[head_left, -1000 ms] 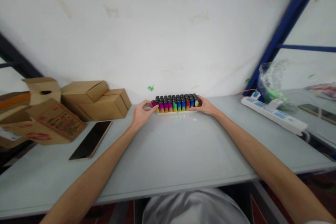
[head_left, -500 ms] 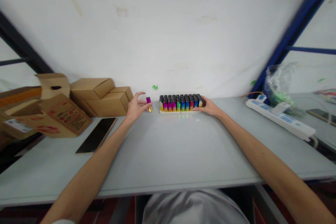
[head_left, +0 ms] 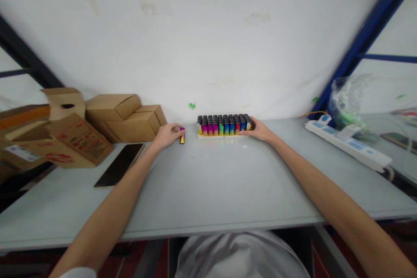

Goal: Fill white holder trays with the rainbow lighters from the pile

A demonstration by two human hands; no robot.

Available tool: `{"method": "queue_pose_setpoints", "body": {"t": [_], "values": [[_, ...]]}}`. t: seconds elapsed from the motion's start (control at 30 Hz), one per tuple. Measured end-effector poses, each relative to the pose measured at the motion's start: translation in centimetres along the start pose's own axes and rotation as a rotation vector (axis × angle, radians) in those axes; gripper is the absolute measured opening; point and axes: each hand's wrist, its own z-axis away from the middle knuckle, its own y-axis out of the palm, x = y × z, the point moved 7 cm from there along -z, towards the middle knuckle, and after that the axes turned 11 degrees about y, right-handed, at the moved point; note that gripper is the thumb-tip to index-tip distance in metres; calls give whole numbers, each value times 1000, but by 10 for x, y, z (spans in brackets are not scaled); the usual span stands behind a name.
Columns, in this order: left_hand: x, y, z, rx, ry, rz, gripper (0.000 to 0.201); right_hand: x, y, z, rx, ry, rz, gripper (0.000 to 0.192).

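A tray of several rainbow-coloured lighters (head_left: 223, 126) with black tops stands at the far edge of the grey table (head_left: 208, 186), against the white wall. My right hand (head_left: 259, 130) rests against the tray's right end and steadies it. My left hand (head_left: 167, 134) is just left of the tray and grips one pink-and-gold lighter (head_left: 182, 135), held upright with its base at the table top.
Brown cardboard boxes (head_left: 125, 116) are stacked at the far left, with a printed carton (head_left: 70, 141) in front. A dark phone (head_left: 120, 163) lies beside them. A white power strip (head_left: 347, 145) and a clear plastic bag (head_left: 345, 100) sit at the right, below a blue frame post.
My left hand pulled one pink lighter out of the tray's left end, carried it left and lowered it to the table. My right hand stayed on the tray.
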Motion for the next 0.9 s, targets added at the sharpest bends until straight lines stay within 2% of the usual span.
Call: {"method": "queue_pose_setpoints", "body": {"t": [0.13, 0.27, 0.53, 0.9], "values": [[0, 6, -2, 71, 34, -94, 41, 2, -1, 0, -15, -18, 11, 85], [-2, 8, -2, 88, 65, -123, 41, -1, 0, -1, 0, -16, 1, 84], [-7, 7, -3, 88, 139, -204, 41, -5, 1, -3, 13, -11, -26, 84], [0, 4, -5, 37, 189, -299, 43, -3, 1, -1, 12, 6, -5, 83]]}}
